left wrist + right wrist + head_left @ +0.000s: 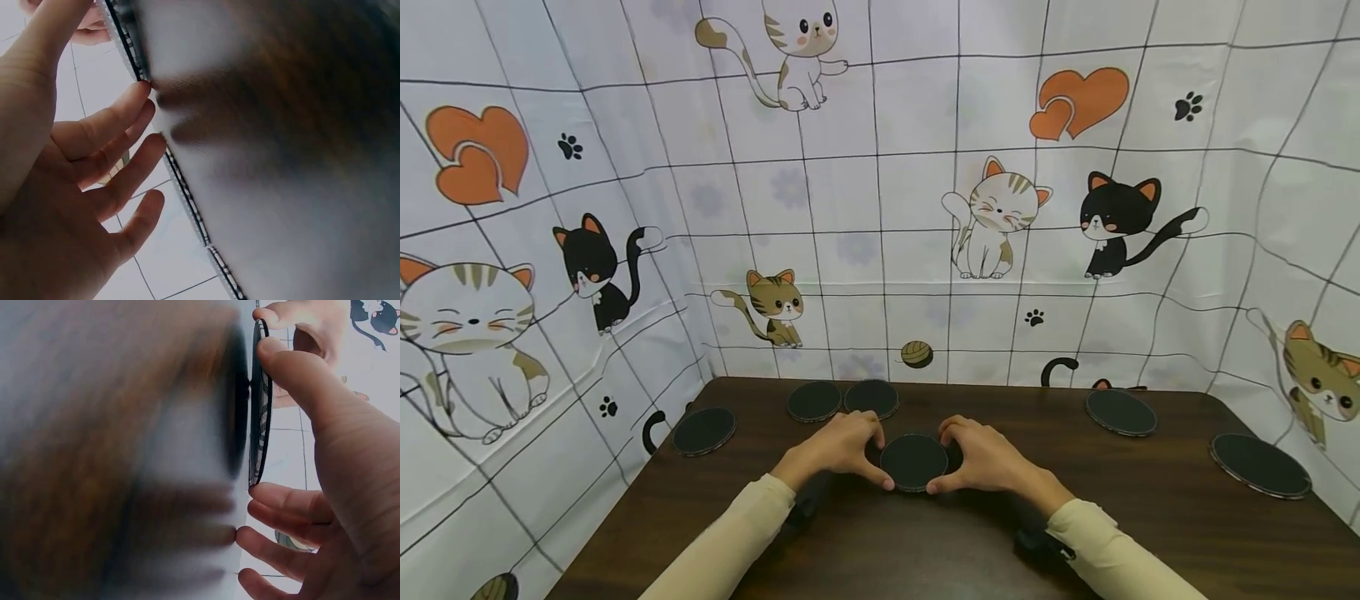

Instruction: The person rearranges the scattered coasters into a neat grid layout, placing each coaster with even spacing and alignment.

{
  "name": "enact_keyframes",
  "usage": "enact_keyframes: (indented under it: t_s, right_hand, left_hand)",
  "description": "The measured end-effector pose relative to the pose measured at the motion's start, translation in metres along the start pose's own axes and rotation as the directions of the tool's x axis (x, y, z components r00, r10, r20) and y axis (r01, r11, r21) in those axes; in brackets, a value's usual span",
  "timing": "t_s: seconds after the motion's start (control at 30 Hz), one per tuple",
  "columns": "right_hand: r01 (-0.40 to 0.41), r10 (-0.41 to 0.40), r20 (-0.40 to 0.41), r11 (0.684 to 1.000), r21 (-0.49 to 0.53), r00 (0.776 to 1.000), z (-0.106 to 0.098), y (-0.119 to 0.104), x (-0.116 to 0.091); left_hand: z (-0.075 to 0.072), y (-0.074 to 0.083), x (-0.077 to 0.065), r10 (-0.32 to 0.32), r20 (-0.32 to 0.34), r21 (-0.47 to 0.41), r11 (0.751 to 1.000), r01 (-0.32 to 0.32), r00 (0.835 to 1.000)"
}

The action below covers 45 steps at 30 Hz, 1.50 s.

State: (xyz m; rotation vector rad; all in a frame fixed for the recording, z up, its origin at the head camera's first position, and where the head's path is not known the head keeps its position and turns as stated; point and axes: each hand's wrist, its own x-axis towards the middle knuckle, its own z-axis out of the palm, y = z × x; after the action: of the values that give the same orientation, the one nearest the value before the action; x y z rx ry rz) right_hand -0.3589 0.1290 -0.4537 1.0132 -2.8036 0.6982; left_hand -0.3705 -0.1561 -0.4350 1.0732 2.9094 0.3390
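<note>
A round dark disc (913, 462) with a thin pale rim lies near the middle of the brown table. My left hand (844, 450) holds its left side, thumb at the near edge and fingers curled about the far edge. From the other side my right hand (988, 457) holds it in a mirrored way. Seen edge-on in the right wrist view, the disc (260, 406) sits between thumb and index finger, tilted slightly from the tabletop. The left wrist view shows the left fingertips (144, 90) low against the table beside the disc's edge (128, 40).
Two similar discs (815, 402) (872, 398) lie side by side behind the left hand. Another disc (703, 431) is at the left edge, and two more (1121, 412) (1260, 465) lie on the right. A cat-print curtain (917, 208) surrounds the brown table (880, 550).
</note>
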Motion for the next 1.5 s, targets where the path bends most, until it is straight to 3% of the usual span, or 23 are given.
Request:
enact_keyframes:
  t_s: [0.2,0.53,0.97,1.5]
  right_hand:
    - [0.004,-0.003,0.023,1.0,-0.023,1.0,0.003,-0.005,0.001]
    - [0.004,-0.002,0.03,0.997,-0.075,1.0,0.005,-0.012,-0.003]
    - [0.01,-0.003,0.067,0.995,-0.104,0.998,0.002,-0.018,-0.005]
    - [0.039,-0.032,0.096,0.996,-0.075,0.995,-0.001,-0.019,-0.006]
  left_hand:
    - [-0.001,-0.002,-0.004,-0.005,0.027,-0.012,1.0,0.005,1.0]
    - [-0.006,0.002,-0.002,-0.02,0.101,0.057,0.998,0.015,0.995]
    - [-0.007,0.013,-0.004,-0.047,0.134,0.141,0.99,0.028,0.99]
    - [-0.011,0.026,-0.007,-0.108,0.172,0.15,0.985,0.082,0.979]
